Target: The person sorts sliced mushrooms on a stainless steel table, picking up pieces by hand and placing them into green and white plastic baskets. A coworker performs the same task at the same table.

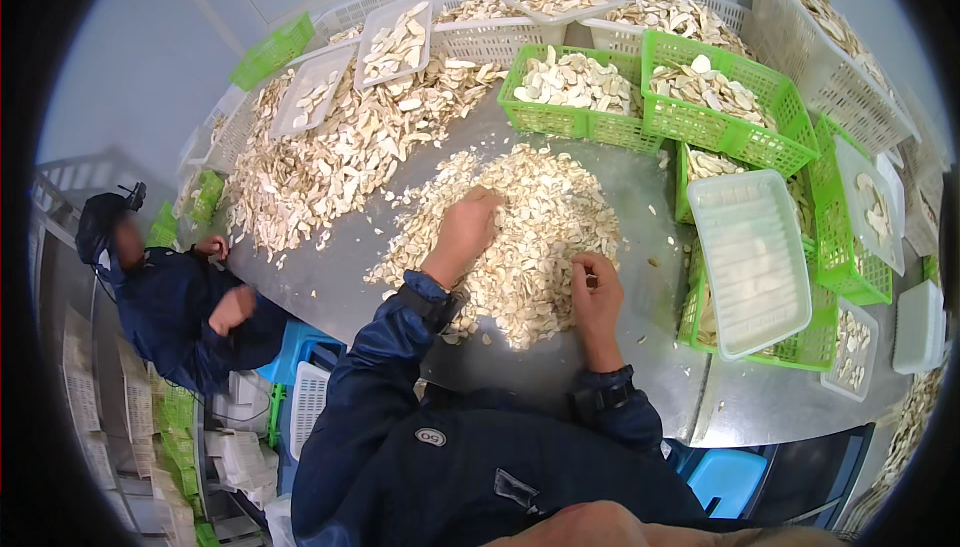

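Note:
A loose pile of small, pale dried slices (536, 239) is spread on the metal tabletop (345, 247) in front of me; I cannot tell which plant or mushroom they come from. My left hand (466, 230) rests over the pile's upper left part, its fingertips bent down among the slices. Whether they pinch one is hidden. At the pile's right edge is my right hand (598, 299), thumb and fingers curled toward each other. Anything between those fingertips is too small to make out.
A larger slice heap (330, 149) lies at left, below white baskets (495, 36). Green baskets (577, 123) of slices stand back right. A translucent tray (750, 262) sits tilted on green baskets at right. A co-worker (180, 307) is at the table's left edge.

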